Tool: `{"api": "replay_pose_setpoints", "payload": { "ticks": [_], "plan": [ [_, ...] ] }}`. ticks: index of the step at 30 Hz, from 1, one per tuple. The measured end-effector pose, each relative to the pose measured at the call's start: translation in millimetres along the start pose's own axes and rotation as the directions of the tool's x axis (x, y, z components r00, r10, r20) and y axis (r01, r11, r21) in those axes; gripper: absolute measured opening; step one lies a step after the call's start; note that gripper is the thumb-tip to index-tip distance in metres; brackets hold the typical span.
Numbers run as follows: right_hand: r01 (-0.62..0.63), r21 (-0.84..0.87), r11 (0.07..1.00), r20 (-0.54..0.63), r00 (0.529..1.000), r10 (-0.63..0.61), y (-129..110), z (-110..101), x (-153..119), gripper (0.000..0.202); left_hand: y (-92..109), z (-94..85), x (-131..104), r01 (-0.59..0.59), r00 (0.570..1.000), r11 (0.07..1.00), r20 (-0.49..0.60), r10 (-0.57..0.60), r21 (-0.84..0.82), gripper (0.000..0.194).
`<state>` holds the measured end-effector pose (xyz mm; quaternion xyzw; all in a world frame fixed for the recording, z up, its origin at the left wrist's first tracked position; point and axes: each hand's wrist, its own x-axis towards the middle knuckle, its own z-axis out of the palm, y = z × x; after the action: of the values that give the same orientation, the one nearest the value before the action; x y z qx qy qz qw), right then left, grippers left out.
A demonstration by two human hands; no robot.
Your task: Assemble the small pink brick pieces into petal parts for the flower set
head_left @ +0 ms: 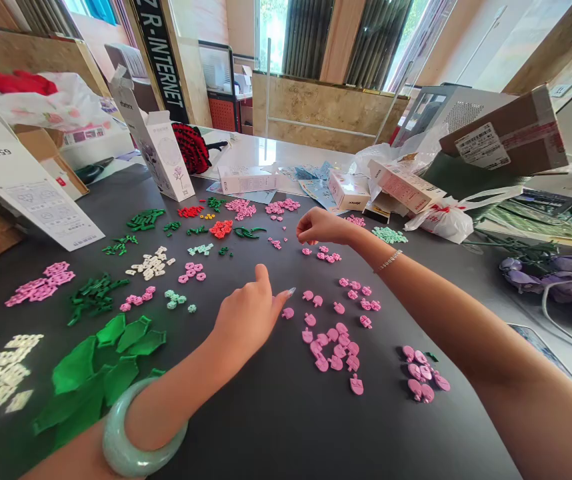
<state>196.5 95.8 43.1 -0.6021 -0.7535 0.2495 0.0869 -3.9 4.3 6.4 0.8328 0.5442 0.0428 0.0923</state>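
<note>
My left hand [249, 310] is over the middle of the dark table, thumb and a finger apart, with nothing visible between them. A round pink piece [288, 313] lies close to its fingertip. Farther out, my right hand [321, 227] has its fingers curled together above small pink pieces [329, 255]; what they hold, if anything, is hidden. Several round pink pieces [336, 347] lie loosely grouped between my forearms. Another pink cluster [423, 373] sits near my right forearm. Large green leaf pieces [86, 367] are partly behind my left forearm.
Small piles of green [145, 220], red [190, 211], white [152, 264] and pink pieces dot the table [246, 427]. White boxes [159, 150] stand at the left. Opened boxes [406, 187], a plastic bag [446, 220] and purple flowers [551, 277] are at the right.
</note>
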Motion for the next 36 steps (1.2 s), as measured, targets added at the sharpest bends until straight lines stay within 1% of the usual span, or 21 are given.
{"api": "replay_pose_setpoints", "payload": {
  "ticks": [2,5,8,10,13,17,20,23,28,30,34,36],
  "plan": [
    [0.021,-0.025,0.999,0.027,0.999,-0.020,-2,1,-16,0.008,1,-1.1,0,-0.006,1.000,1.000,0.007,0.006,0.000,0.037],
    [0.033,-0.090,0.995,0.069,0.997,-0.027,-4,10,-41,0.007,3,-3.5,-1,-0.005,1.000,1.000,0.023,0.005,-0.015,0.036],
    [0.020,-0.155,0.988,0.116,0.993,-0.002,-4,22,-63,0.007,6,-5.0,-2,0.002,0.999,1.000,0.033,-0.001,-0.029,0.034],
    [0.006,-0.190,0.982,0.140,0.990,0.021,-4,30,-73,0.009,7,-5.2,-3,0.002,1.000,1.000,0.031,-0.001,-0.027,0.032],
    [-0.005,-0.225,0.974,0.137,0.990,0.037,-6,36,-78,0.013,7,-4.8,-3,-0.009,1.000,1.000,0.017,0.010,-0.025,0.031],
    [0.001,-0.237,0.972,0.106,0.994,0.025,-9,42,-77,0.013,7,-4.9,-3,-0.030,1.000,0.999,-0.007,0.030,-0.036,0.028],
    [-0.020,-0.229,0.973,0.074,0.997,0.038,-10,46,-76,0.015,6,-4.9,-2,-0.035,0.999,0.998,-0.025,0.034,-0.052,0.028],
    [-0.026,-0.224,0.974,0.051,0.998,0.038,-7,44,-79,0.013,6,-3.8,-2,-0.040,0.999,0.997,-0.030,0.038,-0.071,0.029],
    [-0.008,-0.148,0.989,-0.020,1.000,0.005,7,23,-91,0.010,4,-0.9,-1,-0.042,0.999,0.995,-0.033,0.039,-0.093,0.029],
    [-0.005,-0.135,0.991,-0.017,1.000,0.003,16,16,-94,0.010,4,-0.4,-1,-0.046,0.998,0.994,-0.035,0.043,-0.103,0.029],
    [0.009,-0.212,0.977,-0.004,1.000,-0.010,27,14,-95,0.010,5,-0.2,-1,-0.062,0.998,0.991,-0.023,0.060,-0.116,0.028],
    [-0.007,-0.233,0.972,-0.008,1.000,0.005,30,16,-93,0.012,5,-0.1,-1,-0.070,0.997,0.992,-0.020,0.068,-0.103,0.026]
  ]
}}
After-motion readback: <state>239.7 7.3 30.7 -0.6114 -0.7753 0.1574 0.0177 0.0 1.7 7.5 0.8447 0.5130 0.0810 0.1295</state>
